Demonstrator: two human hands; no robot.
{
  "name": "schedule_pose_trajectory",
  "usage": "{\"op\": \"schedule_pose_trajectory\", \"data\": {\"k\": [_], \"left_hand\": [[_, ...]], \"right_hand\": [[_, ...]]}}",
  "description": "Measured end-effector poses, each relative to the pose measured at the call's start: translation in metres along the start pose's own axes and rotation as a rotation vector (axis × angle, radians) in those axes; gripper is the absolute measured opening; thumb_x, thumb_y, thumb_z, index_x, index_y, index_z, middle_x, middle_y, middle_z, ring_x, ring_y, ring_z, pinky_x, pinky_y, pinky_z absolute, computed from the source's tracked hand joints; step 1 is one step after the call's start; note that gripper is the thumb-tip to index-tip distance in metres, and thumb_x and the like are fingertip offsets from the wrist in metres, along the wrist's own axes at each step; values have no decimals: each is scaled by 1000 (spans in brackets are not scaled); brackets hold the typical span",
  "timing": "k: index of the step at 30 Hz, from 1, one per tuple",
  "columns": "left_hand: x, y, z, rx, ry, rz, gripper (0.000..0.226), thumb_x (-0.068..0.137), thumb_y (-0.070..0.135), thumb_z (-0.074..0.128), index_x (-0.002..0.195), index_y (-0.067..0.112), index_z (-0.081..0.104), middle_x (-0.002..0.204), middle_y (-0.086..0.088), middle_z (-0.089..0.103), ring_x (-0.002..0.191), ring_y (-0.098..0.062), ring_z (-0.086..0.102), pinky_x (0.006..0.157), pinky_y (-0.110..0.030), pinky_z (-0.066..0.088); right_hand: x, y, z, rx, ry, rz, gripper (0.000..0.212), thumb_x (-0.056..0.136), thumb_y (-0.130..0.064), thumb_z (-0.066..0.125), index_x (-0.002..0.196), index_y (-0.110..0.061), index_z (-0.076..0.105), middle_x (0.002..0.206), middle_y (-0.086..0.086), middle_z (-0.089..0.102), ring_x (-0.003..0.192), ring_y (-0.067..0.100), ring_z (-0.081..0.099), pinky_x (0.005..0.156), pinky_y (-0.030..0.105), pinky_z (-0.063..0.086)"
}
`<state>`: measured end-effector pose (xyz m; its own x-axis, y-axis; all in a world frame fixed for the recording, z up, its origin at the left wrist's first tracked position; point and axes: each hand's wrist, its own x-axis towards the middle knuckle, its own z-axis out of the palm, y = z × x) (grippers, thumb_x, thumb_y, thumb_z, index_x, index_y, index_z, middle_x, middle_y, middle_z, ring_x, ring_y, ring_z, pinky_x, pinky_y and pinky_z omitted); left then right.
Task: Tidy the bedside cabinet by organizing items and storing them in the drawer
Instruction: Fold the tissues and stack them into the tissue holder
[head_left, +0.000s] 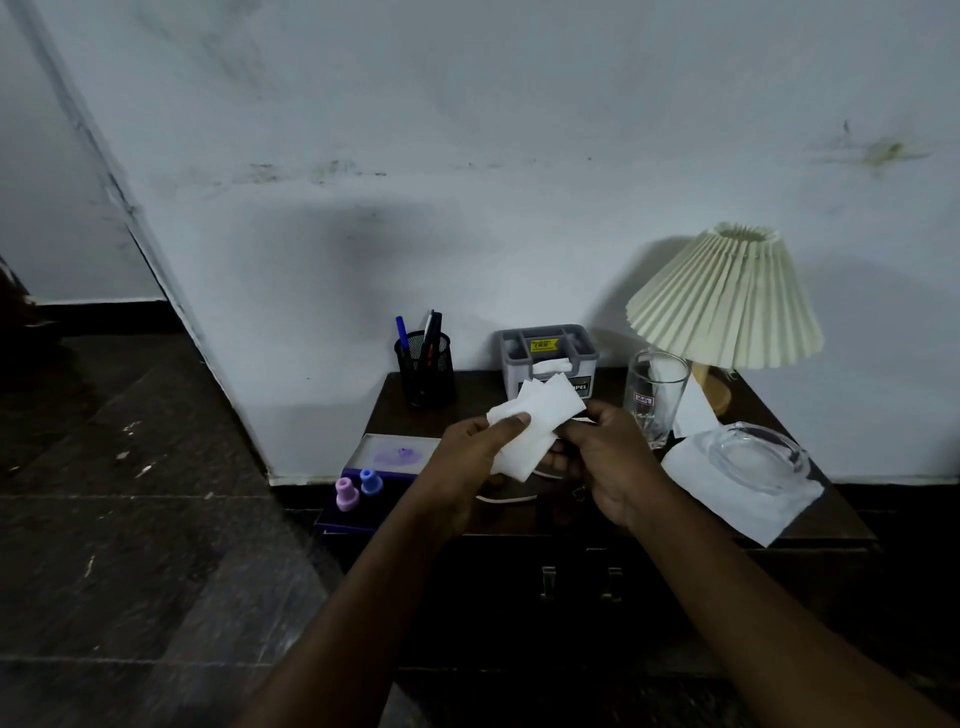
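Over the dark wooden bedside cabinet (524, 519), both hands hold a white paper tissue (540, 421). My left hand (467, 462) pinches its left edge with the thumb on top. My right hand (608, 457) grips its right edge, fingers curled. Behind them stands a grey tissue holder (550, 358) with a tissue poking out. The drawer front (582, 582) with two metal handles is closed below.
A black mesh pen pot (426, 371) stands at the back left. A purple box (379, 467) with two small bottles sits at the left edge. At the right are a drinking glass (657, 395), a pleated lamp (727, 306) and a glass ashtray (753, 457) on white paper.
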<state>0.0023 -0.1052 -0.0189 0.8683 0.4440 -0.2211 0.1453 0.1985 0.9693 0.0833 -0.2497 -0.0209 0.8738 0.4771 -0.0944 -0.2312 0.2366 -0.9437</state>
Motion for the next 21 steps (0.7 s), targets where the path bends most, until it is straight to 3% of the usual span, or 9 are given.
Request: {"op": "schedule_pose_trajectory", "data": {"k": [3,7,12,17,21], "left_hand": [[1,-1,1,-132,68,-18,27,90,25,78,111,12,69,92,0,80,94,-19,73,80,-38,62],[0,-7,7,-230,157,-52,31,86,25,83,111,15,68,102,-5,76,93,-24,73,60,-30,61],[-4,-15,17,-358,183,7,39,88,25,82,121,11,67,104,-14,78,88,-32,79,63,-38,62],[-5,-17,21,-389,198,67,27,88,17,82,110,16,66,81,7,79,74,-17,79,54,-28,60],[-8,-19,24,-349,196,141,21,88,15,81,106,18,70,87,6,80,80,-16,79,60,-29,62]], "right_hand": [[0,0,1,26,-4,5,19,96,3,65,114,-1,70,105,19,79,96,36,77,80,52,65],[-2,-2,3,99,-14,3,19,96,4,63,114,0,67,103,16,79,85,26,79,67,38,64],[-3,-2,5,183,-33,16,21,97,3,63,117,0,65,97,11,80,85,25,78,69,38,64],[-4,-4,7,282,-55,58,19,100,-4,57,117,-3,64,104,21,76,87,32,76,83,52,63],[-5,-7,7,322,-67,80,27,103,-28,58,114,-6,69,100,20,78,86,31,78,83,51,63]]}}
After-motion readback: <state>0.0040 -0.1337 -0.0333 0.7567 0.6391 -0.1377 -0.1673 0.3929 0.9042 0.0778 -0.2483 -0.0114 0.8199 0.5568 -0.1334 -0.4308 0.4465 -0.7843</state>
